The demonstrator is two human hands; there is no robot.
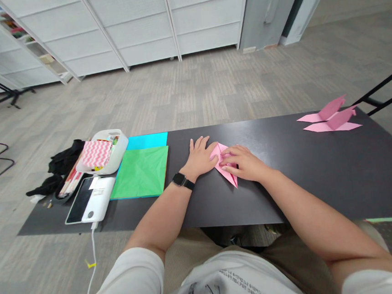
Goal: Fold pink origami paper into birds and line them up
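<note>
A sheet of pink origami paper, folded into a pointed shape, lies on the dark table between my hands. My left hand rests with fingers spread at its left edge, the thumb on the paper. Over the paper's right side lies my right hand, its fingers stretched across the folds and pressing on them. Both hands cover part of the paper, so some folds are hidden. Two finished pink paper birds stand at the far right of the table.
Left of my hands are green paper sheets with a blue sheet behind. Further left are a white basket with a pink zigzag packet, a phone and a white power bank with a cable. The table extends right.
</note>
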